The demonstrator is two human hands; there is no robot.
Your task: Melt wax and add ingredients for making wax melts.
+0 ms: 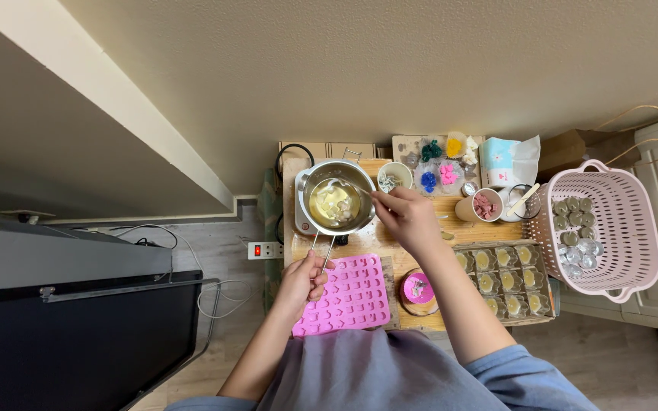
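A steel pouring pot (335, 202) holds yellowish melted liquid with pale lumps and sits on a small hot plate (299, 222). My left hand (304, 278) grips the pot's wire handle (327, 254). My right hand (407, 216) holds a thin stirrer (356, 191) whose tip dips into the liquid. A pink silicone mould (349, 295) with many small cavities lies in front of the pot, just right of my left hand.
A tray of small filled glass jars (506, 278) sits right of the mould, beside a pink round tin (418, 289). Cups (481, 205), coloured bits and a tissue pack (501, 160) line the back. A pink basket (609, 228) stands at right, a power strip (265, 250) at left.
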